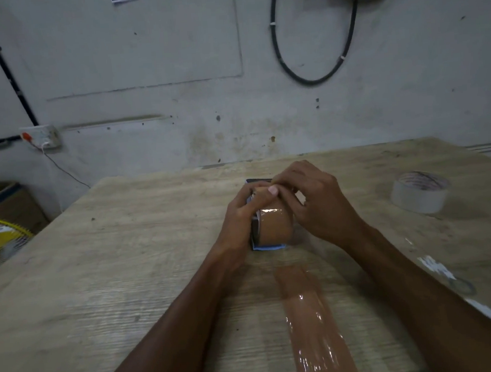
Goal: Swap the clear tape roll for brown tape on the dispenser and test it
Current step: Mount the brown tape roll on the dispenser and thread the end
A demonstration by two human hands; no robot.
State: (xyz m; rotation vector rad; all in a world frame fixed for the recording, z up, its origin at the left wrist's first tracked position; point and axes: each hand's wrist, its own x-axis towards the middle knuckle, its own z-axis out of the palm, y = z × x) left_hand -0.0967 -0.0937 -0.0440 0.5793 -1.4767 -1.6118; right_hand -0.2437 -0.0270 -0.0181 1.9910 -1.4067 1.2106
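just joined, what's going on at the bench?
A person is handling a dispenser loaded with the brown tape roll on the wooden table. The left hand grips the dispenser from its side, thumb on top of the roll. The right hand curls its fingers over the roll's top, probably at the tape end, which is hidden. The clear tape roll lies apart to the right. A strip of brown tape is stuck on the table nearer the person.

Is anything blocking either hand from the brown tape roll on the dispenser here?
Nothing visible. The left hand grips the dispenser and brown tape roll; the right hand pinches at its top. The clear roll sits apart, to the right.
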